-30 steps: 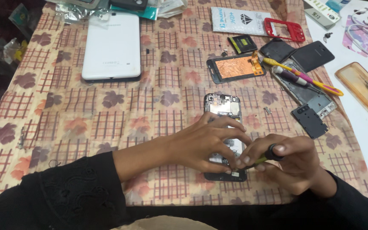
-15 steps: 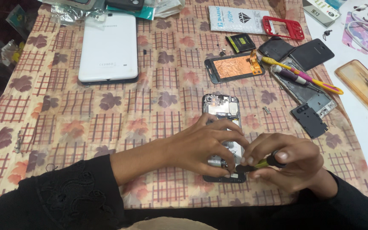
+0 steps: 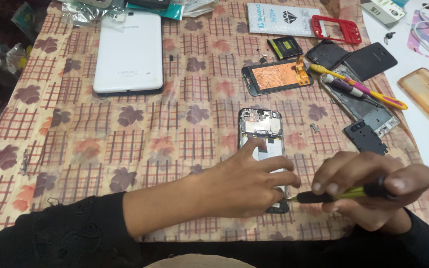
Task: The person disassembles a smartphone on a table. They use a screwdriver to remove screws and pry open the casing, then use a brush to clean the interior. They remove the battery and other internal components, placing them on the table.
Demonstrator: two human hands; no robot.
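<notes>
A table covered with a patterned cloth (image 3: 75, 149) of brown leaves and red grids fills the view, strewn with phone parts. Near the front edge, an opened phone (image 3: 261, 131) with its back removed is lain flat, circuit board exposed at its far end. It is pinned down by the left hand (image 3: 244, 186), whose fingers are spread flat across its lower half. A screwdriver (image 3: 341, 194) with a black and yellow-green handle is gripped in the right hand (image 3: 373, 191), fingers closed round it, and its tip is brought to the phone's lower right edge.

Compared with the earlier pictures, the hands are drawn apart: a second ago both were bunched together over the lower part of the phone, and now the right hand is pulled out to the right while the left is flattened. More of the phone's upper part is uncovered. The phone itself appears little moved on the cloth. It is judged that the work on one spot has shifted to the phone's lower side edge, with the tool now applied nearly level.

Toward the far left corner a white tablet (image 3: 129, 52) is laid face down. Toward the far right a cracked screen assembly (image 3: 276, 75), a red phone frame (image 3: 336, 29), dark back covers (image 3: 368, 59) and a yellow tool (image 3: 356, 87) are scattered.
</notes>
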